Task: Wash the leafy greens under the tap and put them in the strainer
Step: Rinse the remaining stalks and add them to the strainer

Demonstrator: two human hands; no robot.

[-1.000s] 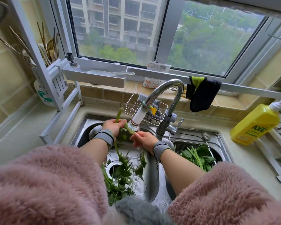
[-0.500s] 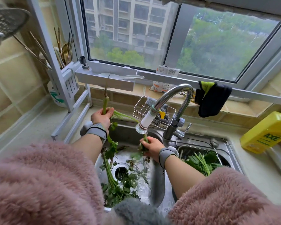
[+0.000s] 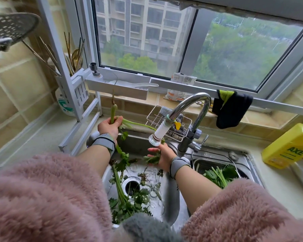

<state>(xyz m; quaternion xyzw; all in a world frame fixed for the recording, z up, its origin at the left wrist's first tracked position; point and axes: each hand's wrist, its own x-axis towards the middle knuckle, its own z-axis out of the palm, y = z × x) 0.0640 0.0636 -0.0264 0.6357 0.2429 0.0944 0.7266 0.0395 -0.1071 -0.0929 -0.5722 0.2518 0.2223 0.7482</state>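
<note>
My left hand (image 3: 108, 127) grips the root end of a leafy green stalk (image 3: 113, 113) above the left sink's far-left corner. A long stem (image 3: 138, 124) runs from that hand to the right, under the tap's white nozzle (image 3: 158, 134). My right hand (image 3: 163, 155) holds its leafy end (image 3: 152, 158) just below the nozzle. More leafy greens (image 3: 124, 198) lie in the left sink basin (image 3: 170, 194) around the drain. The strainer (image 3: 206, 165) sits in the right basin with several washed greens (image 3: 219, 174) inside.
A chrome tap (image 3: 198, 109) arches over the sink divider. A wire sponge basket (image 3: 157, 116) hangs behind it. A yellow detergent bottle (image 3: 290, 147) lies on the right counter. A white rack (image 3: 73, 88) with chopsticks stands left, and a dark cloth (image 3: 233, 109) hangs from a rail.
My left hand has lifted the stalk's root end up and left, stretching the stem out. My right hand slid down to the leafy end under the nozzle.
</note>
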